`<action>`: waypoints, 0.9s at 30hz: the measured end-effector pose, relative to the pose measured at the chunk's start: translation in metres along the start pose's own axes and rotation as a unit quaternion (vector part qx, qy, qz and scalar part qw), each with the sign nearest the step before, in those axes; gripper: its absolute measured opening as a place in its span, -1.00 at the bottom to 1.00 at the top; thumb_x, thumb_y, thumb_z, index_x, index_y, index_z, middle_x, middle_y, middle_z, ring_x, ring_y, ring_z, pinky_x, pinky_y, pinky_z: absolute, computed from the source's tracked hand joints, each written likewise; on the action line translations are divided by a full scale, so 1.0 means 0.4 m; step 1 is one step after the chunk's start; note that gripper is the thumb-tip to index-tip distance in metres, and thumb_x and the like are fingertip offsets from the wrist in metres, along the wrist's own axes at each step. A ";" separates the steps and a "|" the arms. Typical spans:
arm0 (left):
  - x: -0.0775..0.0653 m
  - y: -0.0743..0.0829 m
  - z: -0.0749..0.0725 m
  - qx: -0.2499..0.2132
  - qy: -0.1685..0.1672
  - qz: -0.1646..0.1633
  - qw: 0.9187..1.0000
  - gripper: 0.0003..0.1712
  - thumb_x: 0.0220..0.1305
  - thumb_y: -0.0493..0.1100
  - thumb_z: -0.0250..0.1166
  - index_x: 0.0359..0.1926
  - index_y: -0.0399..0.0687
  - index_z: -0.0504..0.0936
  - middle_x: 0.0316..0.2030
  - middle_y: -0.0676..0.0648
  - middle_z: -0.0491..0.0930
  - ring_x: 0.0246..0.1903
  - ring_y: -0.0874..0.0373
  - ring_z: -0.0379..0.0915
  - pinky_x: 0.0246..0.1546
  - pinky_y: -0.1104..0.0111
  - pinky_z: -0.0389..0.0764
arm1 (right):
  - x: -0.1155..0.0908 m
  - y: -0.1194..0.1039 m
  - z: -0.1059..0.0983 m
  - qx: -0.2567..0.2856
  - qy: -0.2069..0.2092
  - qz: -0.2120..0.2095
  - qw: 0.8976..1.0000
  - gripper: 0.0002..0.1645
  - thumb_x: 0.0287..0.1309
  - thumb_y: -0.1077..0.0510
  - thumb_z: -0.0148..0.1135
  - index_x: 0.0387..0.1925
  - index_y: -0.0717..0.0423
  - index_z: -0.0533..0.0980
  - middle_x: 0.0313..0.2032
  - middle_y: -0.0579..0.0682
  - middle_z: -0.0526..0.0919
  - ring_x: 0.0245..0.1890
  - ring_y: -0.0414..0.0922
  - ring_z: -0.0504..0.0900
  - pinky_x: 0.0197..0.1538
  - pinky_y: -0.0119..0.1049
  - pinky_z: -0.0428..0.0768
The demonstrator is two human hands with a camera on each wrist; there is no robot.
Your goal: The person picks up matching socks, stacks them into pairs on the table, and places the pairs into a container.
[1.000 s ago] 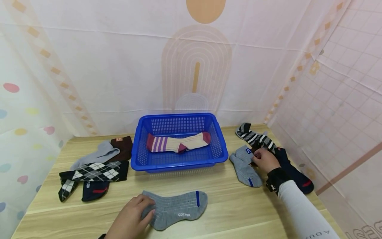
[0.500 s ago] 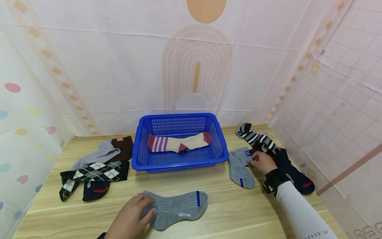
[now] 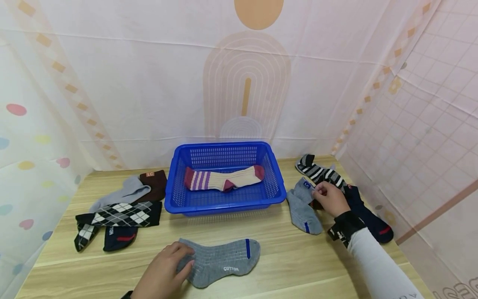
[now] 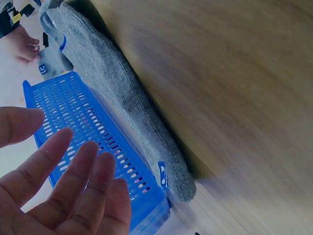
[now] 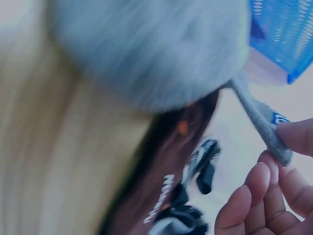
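A grey sock (image 3: 224, 259) with a blue toe stripe and COTTON lettering lies flat at the front of the table. My left hand (image 3: 168, 268) is over its cuff end, and in the left wrist view its loosely bent fingers (image 4: 80, 169) hold nothing. To the right, my right hand (image 3: 330, 198) pinches the cuff of a second grey sock (image 3: 304, 211) by its blue LC label. The right wrist view has that cuff (image 5: 261, 120) between thumb and fingers, lifted off the pile. Beneath it lies a brown sock (image 5: 161, 181), mostly hidden in the head view.
A blue basket (image 3: 224, 209) at the back middle holds a cream sock (image 3: 214, 181) with purple stripes. Left of it lie an argyle sock (image 3: 125, 214), a light grey, a brown and a navy sock. A striped black-and-white sock (image 3: 323, 172) and a navy sock (image 3: 369, 218) lie at right.
My right hand moved slightly left, then lifted the second grey sock's cuff; its toe swung left and partly back. My left hand and the front sock stay in place.
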State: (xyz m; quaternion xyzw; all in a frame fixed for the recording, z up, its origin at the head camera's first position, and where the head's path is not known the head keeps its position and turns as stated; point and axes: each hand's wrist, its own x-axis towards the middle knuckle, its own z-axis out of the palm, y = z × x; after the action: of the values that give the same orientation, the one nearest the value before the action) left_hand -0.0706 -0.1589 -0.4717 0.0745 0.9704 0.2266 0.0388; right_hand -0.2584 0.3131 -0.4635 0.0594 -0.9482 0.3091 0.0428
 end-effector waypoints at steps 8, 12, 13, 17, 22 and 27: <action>-0.002 0.001 0.003 0.000 0.002 0.007 1.000 -0.83 0.24 -0.04 0.43 -0.14 0.16 0.71 -0.21 0.21 0.57 -0.13 0.28 0.55 -0.01 0.16 0.64 | -0.005 -0.040 -0.036 0.014 0.037 -0.019 0.999 -0.83 0.40 0.12 0.20 -0.16 0.18 0.53 -0.26 0.13 0.66 -0.31 -0.08 0.59 -0.22 -0.25 0.49; -0.002 0.002 0.003 0.002 0.005 0.010 1.000 -0.83 0.24 -0.04 0.43 -0.14 0.18 0.71 -0.21 0.22 0.57 -0.14 0.29 0.55 -0.02 0.17 0.64 | -0.014 -0.064 -0.058 0.028 0.066 -0.031 0.997 -0.80 0.41 0.12 0.19 -0.12 0.21 0.53 -0.25 0.15 0.64 -0.31 -0.10 0.58 -0.24 -0.32 0.50; -0.002 0.002 0.003 0.003 0.006 0.011 1.000 -0.83 0.24 -0.04 0.43 -0.14 0.18 0.71 -0.21 0.22 0.57 -0.14 0.29 0.55 -0.02 0.17 0.64 | -0.016 -0.069 -0.063 0.032 0.072 -0.033 0.996 -0.79 0.42 0.11 0.18 -0.11 0.21 0.52 -0.25 0.14 0.63 -0.31 -0.11 0.57 -0.24 -0.34 0.50; -0.004 0.004 0.002 0.003 0.010 0.014 1.000 -0.84 0.24 -0.05 0.43 -0.15 0.17 0.71 -0.21 0.21 0.57 -0.14 0.29 0.55 -0.02 0.17 0.64 | -0.030 -0.095 -0.078 0.047 0.093 -0.040 0.994 -0.75 0.44 0.08 0.16 -0.08 0.20 0.53 -0.23 0.11 0.61 -0.31 -0.21 0.52 -0.21 -0.42 0.46; -0.004 0.005 0.004 0.000 0.011 0.022 1.000 -0.84 0.25 -0.05 0.42 -0.15 0.17 0.70 -0.20 0.22 0.57 -0.13 0.30 0.55 -0.01 0.17 0.64 | -0.052 -0.140 -0.101 0.081 0.125 -0.062 0.987 -0.76 0.42 0.09 0.19 -0.06 0.20 0.56 -0.24 0.07 0.60 -0.37 -0.35 0.48 -0.26 -0.50 0.43; -0.005 0.006 0.007 -0.003 0.012 0.023 1.000 -0.84 0.24 -0.05 0.43 -0.15 0.18 0.71 -0.20 0.22 0.57 -0.14 0.30 0.55 -0.03 0.18 0.64 | -0.078 -0.186 -0.118 0.110 0.136 -0.085 0.981 -0.79 0.40 0.12 0.23 -0.07 0.19 0.57 -0.26 0.02 0.57 -0.38 -0.36 0.47 -0.29 -0.54 0.44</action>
State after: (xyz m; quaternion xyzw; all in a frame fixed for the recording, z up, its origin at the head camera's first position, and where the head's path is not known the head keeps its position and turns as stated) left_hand -0.0678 -0.1559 -0.4731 0.0941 0.9680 0.2315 0.0224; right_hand -0.2153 0.2840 -0.3862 0.1016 -0.8853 0.4116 0.1912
